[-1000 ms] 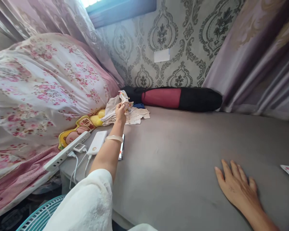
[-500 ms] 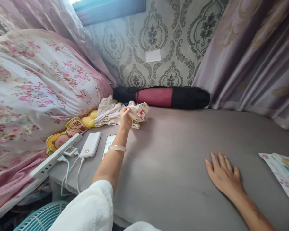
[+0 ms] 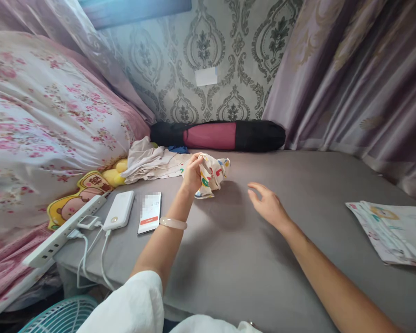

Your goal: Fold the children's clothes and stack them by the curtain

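My left hand (image 3: 191,173) is closed on a small printed cloth (image 3: 213,172) with coloured patterns, held just above the grey mattress (image 3: 249,240). A pale bangle sits on that wrist. My right hand (image 3: 268,203) hovers open over the mattress, fingers spread, a short way to the right of the cloth and not touching it. Behind my left hand lies a heap of crumpled beige clothes (image 3: 149,162).
A phone (image 3: 150,212), a white power bank (image 3: 119,210) and a power strip (image 3: 64,231) with cables lie at the mattress's left edge. Folded printed cloths (image 3: 391,231) sit at right. A black-and-red roll (image 3: 217,135) lies against the wall. A floral quilt (image 3: 45,125) is piled left; a fan (image 3: 60,317) stands below.
My left hand has pulled the printed cloth off the heap and toward me. My right hand has lifted off the mattress and moved left toward the cloth.
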`<act>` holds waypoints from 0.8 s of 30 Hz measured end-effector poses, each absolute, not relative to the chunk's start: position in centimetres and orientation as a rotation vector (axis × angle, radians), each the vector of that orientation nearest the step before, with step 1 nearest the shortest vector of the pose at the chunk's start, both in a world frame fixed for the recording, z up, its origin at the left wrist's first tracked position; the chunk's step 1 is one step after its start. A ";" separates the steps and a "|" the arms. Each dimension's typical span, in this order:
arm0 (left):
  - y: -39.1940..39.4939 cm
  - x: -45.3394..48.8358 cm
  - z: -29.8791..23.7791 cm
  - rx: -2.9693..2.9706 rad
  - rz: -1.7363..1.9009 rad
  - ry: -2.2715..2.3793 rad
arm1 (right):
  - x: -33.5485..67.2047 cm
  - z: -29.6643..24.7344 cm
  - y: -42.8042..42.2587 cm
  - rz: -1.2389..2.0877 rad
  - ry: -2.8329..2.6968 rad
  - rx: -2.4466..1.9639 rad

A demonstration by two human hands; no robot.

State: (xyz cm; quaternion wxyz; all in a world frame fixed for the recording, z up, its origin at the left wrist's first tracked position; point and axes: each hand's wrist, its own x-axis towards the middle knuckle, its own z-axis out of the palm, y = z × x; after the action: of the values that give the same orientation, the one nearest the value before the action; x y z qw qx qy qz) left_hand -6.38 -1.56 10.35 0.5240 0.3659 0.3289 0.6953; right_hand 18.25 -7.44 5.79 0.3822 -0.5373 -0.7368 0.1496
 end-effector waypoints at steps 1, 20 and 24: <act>-2.0 -5.8 10.7 0.892 1.637 0.775 | 17.0 6.4 -7.1 0.389 -1.850 -1.321; -3.0 -3.3 11.3 1.137 1.383 0.699 | 19.5 14.5 -8.0 0.197 -1.569 -1.287; -2.7 -2.3 10.8 1.148 1.359 0.684 | 21.6 14.7 -8.1 0.326 -1.641 -1.329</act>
State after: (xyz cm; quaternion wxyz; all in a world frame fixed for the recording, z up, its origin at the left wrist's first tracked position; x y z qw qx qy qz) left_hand -2.33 -2.72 10.81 0.5792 0.4910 0.2924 0.5814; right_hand 21.56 -8.13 14.73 0.4815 -0.5453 -0.6730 0.1335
